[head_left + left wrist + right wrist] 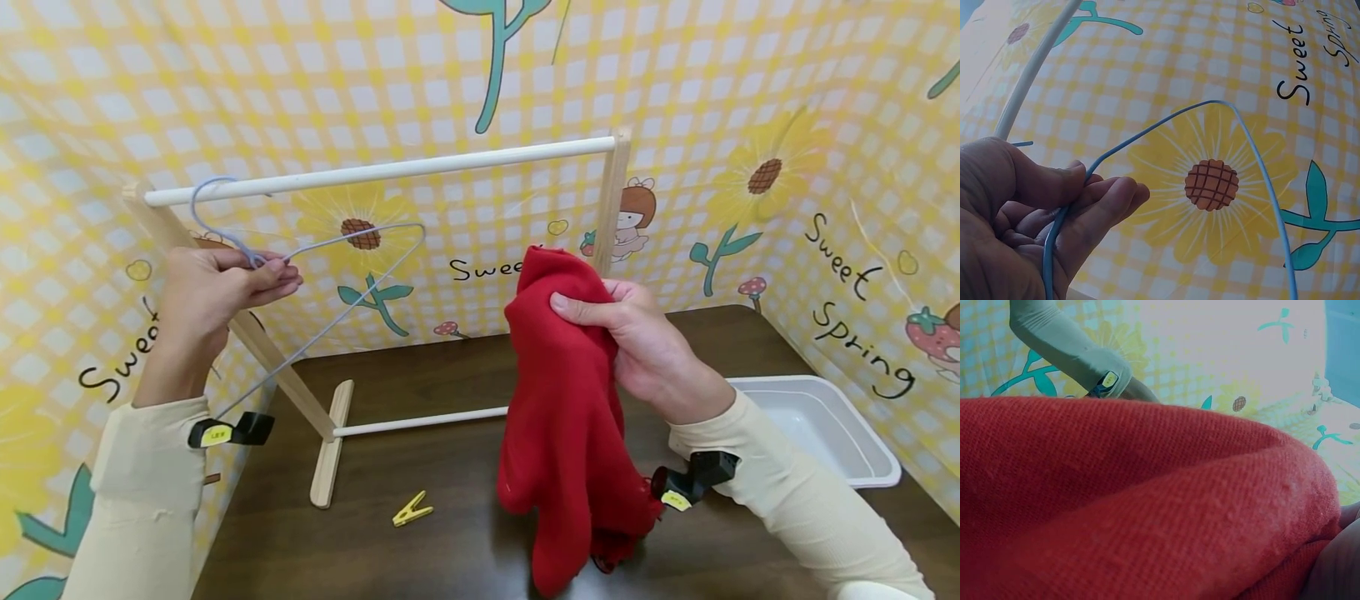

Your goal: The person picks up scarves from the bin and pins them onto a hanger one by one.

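A thin blue wire hanger (360,289) is pinched near the base of its hook by my left hand (217,287). Its hook curves over the white top bar (390,169) of a wooden rack near the left end. In the left wrist view the hanger's wire (1147,129) passes between thumb and fingers. My right hand (652,342) grips a red cloth (562,383), thumb in front and the other fingers mostly hidden behind. Bunched folds of the cloth hang down over the table. The red fabric (1147,487) fills most of the right wrist view.
On the dark wooden table (285,533) lies a yellow clothespin (412,509). A white plastic basin (817,425) stands at the right, partly behind my right forearm. The rack's left foot (331,446) rests on the table, and a patterned yellow backdrop (712,75) surrounds everything.
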Demonstrator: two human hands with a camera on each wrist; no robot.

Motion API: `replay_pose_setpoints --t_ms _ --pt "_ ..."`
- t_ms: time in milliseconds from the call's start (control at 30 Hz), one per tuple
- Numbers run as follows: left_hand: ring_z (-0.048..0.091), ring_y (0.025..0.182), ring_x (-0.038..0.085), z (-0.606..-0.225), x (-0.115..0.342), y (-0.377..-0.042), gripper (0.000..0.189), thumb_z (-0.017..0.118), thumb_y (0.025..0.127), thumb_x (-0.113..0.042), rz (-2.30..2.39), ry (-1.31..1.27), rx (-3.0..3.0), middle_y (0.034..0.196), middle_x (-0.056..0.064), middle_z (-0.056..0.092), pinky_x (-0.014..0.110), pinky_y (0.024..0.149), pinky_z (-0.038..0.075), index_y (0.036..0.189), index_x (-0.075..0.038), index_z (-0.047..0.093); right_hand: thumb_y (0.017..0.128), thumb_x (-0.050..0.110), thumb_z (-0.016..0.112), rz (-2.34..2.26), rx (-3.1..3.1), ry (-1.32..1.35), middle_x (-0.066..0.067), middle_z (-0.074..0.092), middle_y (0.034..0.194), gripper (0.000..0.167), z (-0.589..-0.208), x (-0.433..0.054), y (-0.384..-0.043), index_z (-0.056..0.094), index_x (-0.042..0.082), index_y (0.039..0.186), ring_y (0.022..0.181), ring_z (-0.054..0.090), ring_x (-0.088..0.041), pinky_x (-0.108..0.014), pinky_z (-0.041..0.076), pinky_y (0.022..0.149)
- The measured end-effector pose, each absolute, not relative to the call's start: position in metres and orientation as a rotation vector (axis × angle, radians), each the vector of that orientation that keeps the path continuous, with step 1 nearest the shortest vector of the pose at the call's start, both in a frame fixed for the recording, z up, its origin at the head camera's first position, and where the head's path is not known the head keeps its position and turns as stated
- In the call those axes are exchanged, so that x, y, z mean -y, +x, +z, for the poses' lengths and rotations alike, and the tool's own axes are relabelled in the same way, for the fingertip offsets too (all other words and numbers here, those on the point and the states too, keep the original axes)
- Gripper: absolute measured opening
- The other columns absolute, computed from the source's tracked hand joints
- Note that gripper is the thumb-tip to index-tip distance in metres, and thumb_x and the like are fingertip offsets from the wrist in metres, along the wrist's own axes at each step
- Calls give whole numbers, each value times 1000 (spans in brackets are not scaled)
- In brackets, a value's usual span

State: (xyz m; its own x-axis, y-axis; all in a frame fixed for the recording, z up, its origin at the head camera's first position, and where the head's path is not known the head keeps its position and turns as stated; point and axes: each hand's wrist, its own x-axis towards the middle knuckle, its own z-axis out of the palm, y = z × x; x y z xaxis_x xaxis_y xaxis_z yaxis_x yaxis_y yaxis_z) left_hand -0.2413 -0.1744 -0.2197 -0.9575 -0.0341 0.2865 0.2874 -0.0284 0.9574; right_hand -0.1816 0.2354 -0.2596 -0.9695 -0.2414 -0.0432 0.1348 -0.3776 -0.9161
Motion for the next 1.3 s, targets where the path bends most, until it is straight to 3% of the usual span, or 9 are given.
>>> replay_pose_setpoints --t_ms 367,700,900,1300 --pt "77 67 21 -215 173 -239 11 74 86 9 -2077 -230 1986 73 11 76 29 68 63 75 7 78 98 11 66 -2425 -1587 -129 -2 74 94 7 -261 -233 -181 72 10 101 81 74 -16 -24 62 74" --pt "77 66 22 -207 173 -236 18 72 84 14 -2107 -214 1928 75 11 76 29 67 63 66 12 71 98 10 65 -2421 -1585 -136 -3 75 95 8 -263 -230 -180 72 10 102 81 74 -16 -25 62 74" --pt "77 66 20 -205 176 -232 12 73 85 11 -2106 -193 1922 75 9 77 27 66 62 74 8 76 98 11 65 -2406 -1592 -127 -3 74 97 8 -265 -228 -180 71 9 104 83 74 -17 -26 63 75" --pt "77 66 24 -204 180 -221 4 77 80 15 -2166 -217 1831 74 15 76 32 67 62 83 12 76 99 12 65 -2391 -1595 -119 -2 73 101 11 -266 -226 -180 69 10 109 87 73 -17 -26 62 77"
